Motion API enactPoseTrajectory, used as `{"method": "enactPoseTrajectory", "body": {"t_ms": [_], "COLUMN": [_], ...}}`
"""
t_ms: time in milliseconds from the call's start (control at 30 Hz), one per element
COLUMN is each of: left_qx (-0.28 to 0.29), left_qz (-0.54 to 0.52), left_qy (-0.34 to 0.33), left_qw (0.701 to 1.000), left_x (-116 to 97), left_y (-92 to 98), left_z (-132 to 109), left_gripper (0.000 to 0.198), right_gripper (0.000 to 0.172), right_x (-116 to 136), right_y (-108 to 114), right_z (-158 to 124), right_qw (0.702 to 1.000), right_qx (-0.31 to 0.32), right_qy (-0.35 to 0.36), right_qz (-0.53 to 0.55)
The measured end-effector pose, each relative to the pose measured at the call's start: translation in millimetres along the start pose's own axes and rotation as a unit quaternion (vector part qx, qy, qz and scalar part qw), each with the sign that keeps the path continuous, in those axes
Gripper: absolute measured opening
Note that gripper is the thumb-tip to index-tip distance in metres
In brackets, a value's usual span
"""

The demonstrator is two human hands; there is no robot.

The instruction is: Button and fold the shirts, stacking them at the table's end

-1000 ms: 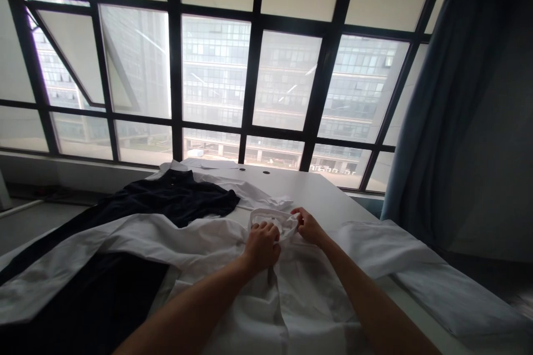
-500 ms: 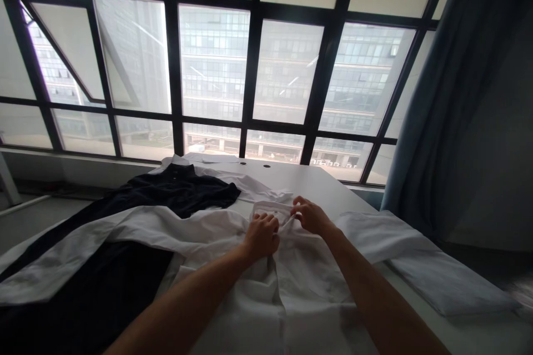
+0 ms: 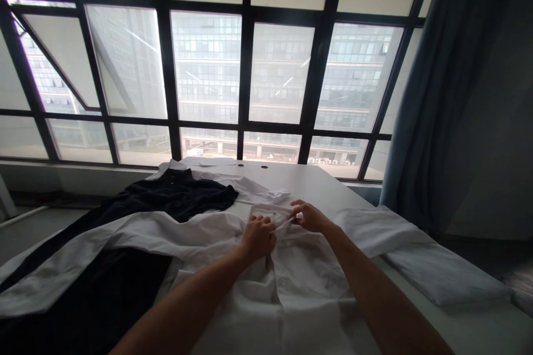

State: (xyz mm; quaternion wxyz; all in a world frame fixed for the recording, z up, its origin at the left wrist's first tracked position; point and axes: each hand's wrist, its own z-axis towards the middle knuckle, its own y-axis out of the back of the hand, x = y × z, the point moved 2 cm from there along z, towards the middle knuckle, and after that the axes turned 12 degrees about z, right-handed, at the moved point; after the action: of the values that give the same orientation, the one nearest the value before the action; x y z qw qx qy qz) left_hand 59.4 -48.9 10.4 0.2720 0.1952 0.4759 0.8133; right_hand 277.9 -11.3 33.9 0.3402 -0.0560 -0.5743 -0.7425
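Note:
A white button-front shirt (image 3: 308, 277) lies spread on the white table (image 3: 316, 186), with its collar (image 3: 268, 212) standing in a loop near the middle. My left hand (image 3: 258, 238) is closed on the shirt front just below the collar. My right hand (image 3: 310, 217) pinches the collar's right end and front edge between fingers and thumb. The two hands sit close together, and the fabric beneath them is creased. The far part of the collar stays free of both hands.
A dark navy garment (image 3: 179, 194) lies under and beside a long white sleeve (image 3: 125, 238) on the left. Another white garment (image 3: 233, 175) lies at the far table edge. A folded white cloth (image 3: 441, 274) rests at right. Large windows (image 3: 204, 72) and a blue curtain (image 3: 425, 100) stand beyond.
The collar has flattened from a raised ring into a lower loop. Both hands have shifted slightly up the view, and the camera has tilted a little.

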Motion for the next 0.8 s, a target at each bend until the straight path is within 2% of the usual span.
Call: {"method": "enactPoseTrajectory", "body": {"t_ms": [67,167,233,267,300,367,433,500,600,700,800], "left_qx": [-0.004,-0.064,-0.111,-0.116,-0.103,-0.014,0.089,0.151,0.17,0.153,0.147], "left_qz": [0.006,-0.013,-0.027,-0.029,-0.024,-0.003,0.029,0.046,0.015,-0.004,0.01], "left_qy": [-0.008,-0.033,-0.016,0.008,0.039,0.099,0.139,0.149,0.141,0.157,0.182], "left_qw": [1.0,0.997,0.993,0.993,0.994,0.995,0.986,0.976,0.975,0.976,0.972], "left_x": [-1,7,27,41,57,88,112,124,128,135,155], "left_y": [0.5,6.8,12.9,15.2,16.5,15.7,13.7,13.9,20.4,33.3,46.6], "left_z": [2,6,9,9,8,4,-5,-13,-19,-16,-10], "left_gripper": [0.014,0.018,0.039,0.051,0.061,0.065,0.057,0.044,0.027,0.017,0.014], "right_gripper": [0.011,0.012,0.017,0.026,0.038,0.056,0.054,0.046,0.043,0.025,0.013], "right_x": [-1,8,12,11,9,0,-11,-20,-24,-23,-23], "right_y": [4,9,12,12,12,10,5,1,0,4,13], "right_z": [-1,0,2,3,3,1,-2,-6,-11,-11,-8], "right_qw": [0.999,0.995,0.995,0.995,0.994,0.993,0.987,0.977,0.967,0.968,0.973], "right_qx": [-0.031,-0.058,-0.083,-0.093,-0.098,-0.073,-0.012,0.038,0.049,0.049,0.005], "right_qy": [-0.014,0.001,-0.001,-0.012,-0.032,-0.093,-0.157,-0.2,-0.221,-0.218,-0.202], "right_qz": [-0.042,-0.076,-0.061,-0.044,-0.024,0.0,-0.011,-0.06,-0.116,-0.11,-0.116]}}
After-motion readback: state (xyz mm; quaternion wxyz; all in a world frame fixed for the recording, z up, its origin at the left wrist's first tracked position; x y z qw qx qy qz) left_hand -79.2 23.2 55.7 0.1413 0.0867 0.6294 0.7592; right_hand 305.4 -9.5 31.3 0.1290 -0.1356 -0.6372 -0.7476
